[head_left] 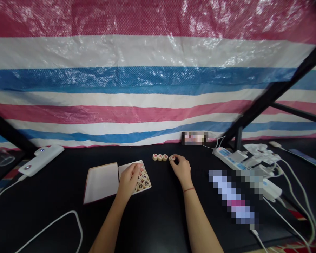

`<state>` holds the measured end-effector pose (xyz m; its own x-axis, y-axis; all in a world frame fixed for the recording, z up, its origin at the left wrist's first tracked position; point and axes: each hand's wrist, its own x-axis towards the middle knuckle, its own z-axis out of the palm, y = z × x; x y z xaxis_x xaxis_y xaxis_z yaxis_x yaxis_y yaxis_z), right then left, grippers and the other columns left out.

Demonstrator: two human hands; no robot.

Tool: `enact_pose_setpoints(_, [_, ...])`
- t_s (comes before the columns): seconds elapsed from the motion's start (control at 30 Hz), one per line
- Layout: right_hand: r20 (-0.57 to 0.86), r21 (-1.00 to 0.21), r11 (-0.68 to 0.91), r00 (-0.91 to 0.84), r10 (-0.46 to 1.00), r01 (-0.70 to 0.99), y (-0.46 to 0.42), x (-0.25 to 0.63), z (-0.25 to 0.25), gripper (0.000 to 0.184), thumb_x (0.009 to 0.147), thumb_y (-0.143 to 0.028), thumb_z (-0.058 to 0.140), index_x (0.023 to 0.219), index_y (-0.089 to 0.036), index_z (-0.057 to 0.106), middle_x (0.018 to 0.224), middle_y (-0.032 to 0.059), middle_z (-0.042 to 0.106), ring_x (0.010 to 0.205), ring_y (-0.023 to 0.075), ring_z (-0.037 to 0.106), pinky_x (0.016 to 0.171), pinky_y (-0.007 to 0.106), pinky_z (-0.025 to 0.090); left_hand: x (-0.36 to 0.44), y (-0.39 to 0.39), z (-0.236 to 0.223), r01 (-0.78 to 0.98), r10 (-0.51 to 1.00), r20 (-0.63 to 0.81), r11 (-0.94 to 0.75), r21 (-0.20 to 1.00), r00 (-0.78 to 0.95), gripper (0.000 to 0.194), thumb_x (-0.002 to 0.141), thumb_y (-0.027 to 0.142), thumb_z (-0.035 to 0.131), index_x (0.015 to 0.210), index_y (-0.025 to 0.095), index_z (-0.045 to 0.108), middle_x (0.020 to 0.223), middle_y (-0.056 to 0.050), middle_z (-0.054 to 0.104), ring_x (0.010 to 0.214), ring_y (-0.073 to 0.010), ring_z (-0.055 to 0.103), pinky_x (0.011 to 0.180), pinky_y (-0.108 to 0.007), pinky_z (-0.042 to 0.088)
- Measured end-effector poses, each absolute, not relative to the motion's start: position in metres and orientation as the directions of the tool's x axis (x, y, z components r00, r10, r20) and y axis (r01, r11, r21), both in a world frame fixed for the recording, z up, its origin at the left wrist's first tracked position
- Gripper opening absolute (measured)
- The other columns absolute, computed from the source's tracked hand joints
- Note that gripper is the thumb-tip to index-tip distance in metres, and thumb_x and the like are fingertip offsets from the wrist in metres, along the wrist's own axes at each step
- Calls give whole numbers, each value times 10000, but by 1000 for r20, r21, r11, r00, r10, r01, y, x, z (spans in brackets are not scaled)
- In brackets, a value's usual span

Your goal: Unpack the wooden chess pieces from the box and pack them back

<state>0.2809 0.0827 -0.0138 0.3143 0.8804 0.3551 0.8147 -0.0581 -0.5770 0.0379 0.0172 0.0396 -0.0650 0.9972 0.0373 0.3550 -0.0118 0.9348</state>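
Observation:
My left hand reaches into a small open box that holds several round wooden chess pieces, its fingers closed over pieces in the box. The box's lid lies flat just to the left. My right hand rests on the black table and pinches one round piece at the right end of a short row of three pieces with red characters.
Two white power banks with a cable lie at the left. A white power strip with plugs and cables sits at the right, next to a blurred object. A striped tarp hangs behind the table.

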Motion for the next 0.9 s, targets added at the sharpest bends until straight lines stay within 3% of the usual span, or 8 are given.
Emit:
enact_pose_setpoints(0.33, [342, -538, -53, 275, 899, 841, 81, 277, -13, 253, 776, -266, 583, 1005, -242, 688, 947, 49, 717, 902, 249, 619, 729, 339, 454, 35, 19, 34, 351, 994, 67, -34, 936, -82, 429, 913, 529, 415, 955, 214, 703, 841, -48, 729, 830, -207, 684, 784, -309, 512])
enact_pose_setpoints(0.63, [347, -599, -5, 266, 899, 801, 82, 276, -14, 294, 783, -286, 567, 1044, -232, 692, 1086, 59, 703, 975, 255, 629, 818, 382, 472, 34, 19, 32, 341, 995, 56, -22, 940, -89, 432, 901, 542, 436, 951, 212, 710, 865, -60, 739, 834, -215, 691, 738, -299, 526])
enact_pose_setpoints(0.9, [311, -628, -39, 297, 903, 777, 84, 276, -14, 193, 790, -319, 574, 944, -244, 663, 924, 31, 715, 912, 246, 644, 774, 358, 462, 33, 21, 29, 329, 994, 49, -14, 944, -99, 454, 891, 560, 441, 949, 202, 714, 817, -57, 737, 787, -212, 691, 714, -297, 530])
